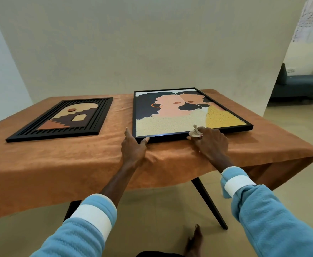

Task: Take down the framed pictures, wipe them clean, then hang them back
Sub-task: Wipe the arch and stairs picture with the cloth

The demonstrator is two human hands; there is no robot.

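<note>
Two framed pictures lie flat on a table covered with an orange cloth [77, 164]. The larger picture [170, 112], black-framed and showing two faces, lies on the right half. My left hand [133, 147] touches its near left corner, thumb and forefinger spread around the frame edge. My right hand [211, 141] presses a small crumpled beige cloth [194, 132] against the near frame edge. The smaller picture [66, 117], with a slatted black frame and an arch design, lies on the left, apart from both hands.
A plain white wall [152, 43] rises behind the table. Black table legs [209, 201] angle down to a beige tiled floor. A blue sofa [300, 84] stands in the room at far right. My bare foot [194, 240] shows at the bottom.
</note>
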